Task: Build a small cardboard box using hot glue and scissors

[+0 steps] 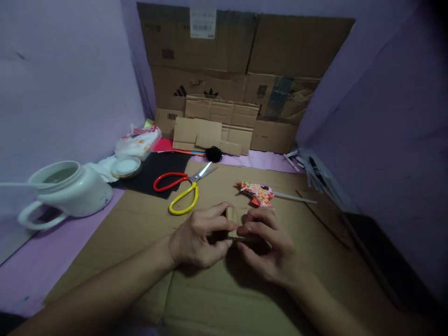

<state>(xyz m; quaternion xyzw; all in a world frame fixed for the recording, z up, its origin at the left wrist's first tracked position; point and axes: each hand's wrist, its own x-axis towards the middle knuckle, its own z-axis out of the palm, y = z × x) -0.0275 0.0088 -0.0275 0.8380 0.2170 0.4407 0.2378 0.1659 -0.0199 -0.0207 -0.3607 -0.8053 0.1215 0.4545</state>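
Observation:
Between my two hands is a small folded cardboard piece (234,215), close above the cardboard sheet (196,291). My left hand (203,235) grips its left side, thumb at the near edge and fingers on top. On the right side, my right hand (268,240) is closed on the same piece, with fingers bent over its top; part of the piece is hidden under them. Beyond the left hand lie scissors (193,178) with one red and one yellow handle, blades apart. A flower-patterned glue gun (257,192) with a glue stick (294,197) in its back lies beyond the right hand.
At left stand a white teapot-like pot (84,191) and a round lidded dish (125,166). Black paper (157,170), black yarn (213,154) and cardboard scraps (198,133) lie farther back. Glue sticks (313,170) and a dark flat object (381,256) are at right.

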